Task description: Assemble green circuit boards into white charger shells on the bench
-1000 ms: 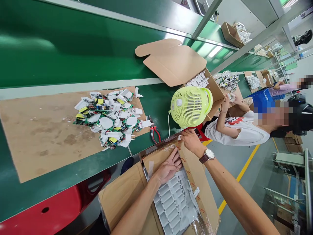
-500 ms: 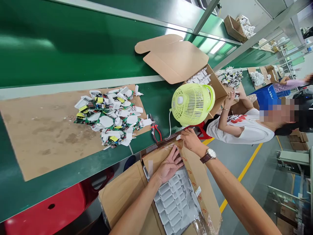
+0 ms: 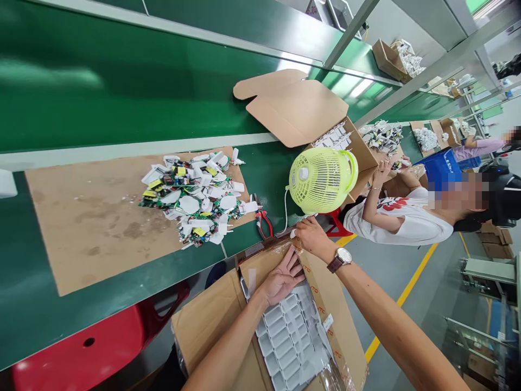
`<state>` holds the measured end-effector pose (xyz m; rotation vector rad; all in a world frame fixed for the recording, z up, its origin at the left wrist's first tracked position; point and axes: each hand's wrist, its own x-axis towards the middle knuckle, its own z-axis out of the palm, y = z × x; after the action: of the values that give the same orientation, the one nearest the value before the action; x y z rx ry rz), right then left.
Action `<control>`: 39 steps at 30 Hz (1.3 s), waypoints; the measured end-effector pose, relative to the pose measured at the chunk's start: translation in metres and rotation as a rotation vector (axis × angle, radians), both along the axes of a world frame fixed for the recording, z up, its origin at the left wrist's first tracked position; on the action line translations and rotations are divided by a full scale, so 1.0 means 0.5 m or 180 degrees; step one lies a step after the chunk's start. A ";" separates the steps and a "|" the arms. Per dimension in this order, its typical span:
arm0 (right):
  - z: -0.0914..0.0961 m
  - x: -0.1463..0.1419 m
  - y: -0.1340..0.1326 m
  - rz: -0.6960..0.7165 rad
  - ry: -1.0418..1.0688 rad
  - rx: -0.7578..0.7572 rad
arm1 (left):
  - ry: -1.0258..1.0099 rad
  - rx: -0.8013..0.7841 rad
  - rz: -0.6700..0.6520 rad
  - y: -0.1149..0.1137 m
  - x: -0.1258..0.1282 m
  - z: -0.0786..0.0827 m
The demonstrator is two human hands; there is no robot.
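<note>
My left hand (image 3: 280, 279) lies with fingers spread inside an open cardboard box (image 3: 211, 320), over one end of the white plastic pieces. These white plastic pieces (image 3: 280, 336) stand in neat rows, partly under clear plastic film. At the box's far corner, my right hand (image 3: 312, 238), with a watch on its wrist, has its fingers closed on a small white piece (image 3: 293, 234); its exact kind is unclear. A light-green fan (image 3: 319, 179) stands just beyond that hand. Red-handled pliers (image 3: 264, 222) lie on the bench to its left.
A heap of circuit boards with white parts (image 3: 199, 201) covers part of a cardboard sheet (image 3: 93, 228) on the green bench (image 3: 36, 320). Behind the fan is another open box (image 3: 360, 155). A red stool (image 3: 81, 347) is at lower left. A co-worker (image 3: 407, 217) works at the right.
The view has shifted slightly, so the bench items appear farther right. My right hand has moved a little left and down with the white piece; my left hand stays in the box.
</note>
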<state>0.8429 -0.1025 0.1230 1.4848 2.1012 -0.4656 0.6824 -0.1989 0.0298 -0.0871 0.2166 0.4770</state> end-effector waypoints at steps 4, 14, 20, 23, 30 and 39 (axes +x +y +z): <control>0.001 -0.019 0.000 0.0014 -0.0064 -0.0004 | -0.0008 0.0122 -0.0035 0.003 -0.003 0.001; 0.023 -0.006 -0.007 -0.0382 -0.0461 0.0136 | -0.0043 0.0041 -0.0074 0.003 -0.005 -0.001; 0.027 0.009 -0.013 -0.0452 -0.0388 0.0146 | -0.0032 -0.0048 -0.0043 0.003 -0.002 0.002; 0.029 0.011 -0.016 -0.0484 -0.0379 0.0167 | -0.0036 -0.0050 -0.0035 0.003 -0.004 0.003; 0.025 -0.001 -0.011 -0.0416 -0.0268 0.0118 | 0.0043 0.0384 -0.0214 0.004 0.002 -0.001; 0.051 0.008 -0.042 -0.0830 -0.0323 0.0383 | -0.0058 0.0429 -0.0429 0.019 0.022 0.008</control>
<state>0.8469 -0.1235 0.1487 1.8242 1.8949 -0.3543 0.6936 -0.1893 0.0338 0.0547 0.1708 0.3554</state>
